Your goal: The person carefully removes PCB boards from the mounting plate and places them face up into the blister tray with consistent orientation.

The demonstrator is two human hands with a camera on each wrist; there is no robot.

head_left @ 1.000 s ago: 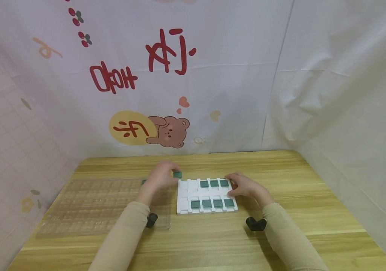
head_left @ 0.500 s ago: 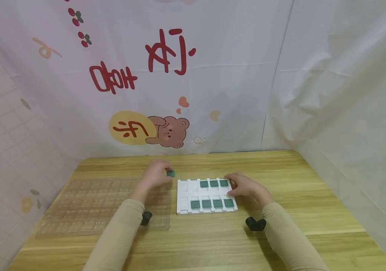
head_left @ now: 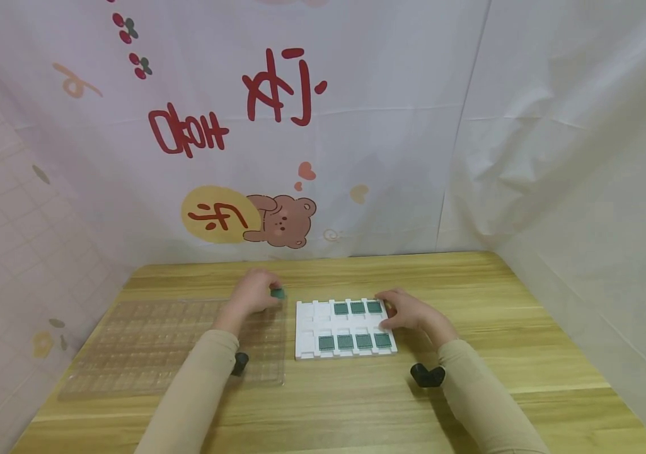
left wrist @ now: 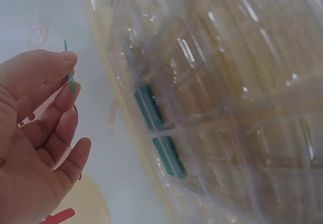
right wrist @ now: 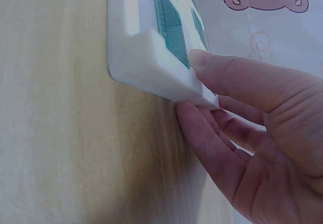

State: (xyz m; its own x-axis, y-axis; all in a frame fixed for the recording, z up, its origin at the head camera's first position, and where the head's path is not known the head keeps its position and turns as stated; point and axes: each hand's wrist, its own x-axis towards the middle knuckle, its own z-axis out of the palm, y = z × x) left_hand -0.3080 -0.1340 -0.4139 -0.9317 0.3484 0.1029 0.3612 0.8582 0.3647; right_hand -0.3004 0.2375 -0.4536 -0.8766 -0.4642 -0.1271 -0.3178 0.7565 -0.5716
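Between thumb and fingertips, my left hand (head_left: 251, 293) pinches a small green chip (head_left: 278, 294), which shows edge-on in the left wrist view. That hand is over the far right end of a clear plastic tray (head_left: 169, 347). Two more green chips (left wrist: 157, 130) sit in pockets of this tray in the left wrist view. A white slotted tray (head_left: 351, 325) lies to the right, with several green pin-grid chips (head_left: 345, 342) in its two rows. My right hand (head_left: 410, 312) holds its right end, thumb on the top edge and fingers against the side.
All of this lies on a wood-grain table (head_left: 323, 410). A white printed cloth (head_left: 391, 157) hangs behind it and along both sides. Two white slots at the far left of the back row hold no chip, and neither does the front row's leftmost.
My left hand, with the chip pinched, has moved left from the white tray's far left corner to over the clear tray. The right hand and the white tray have stayed put.
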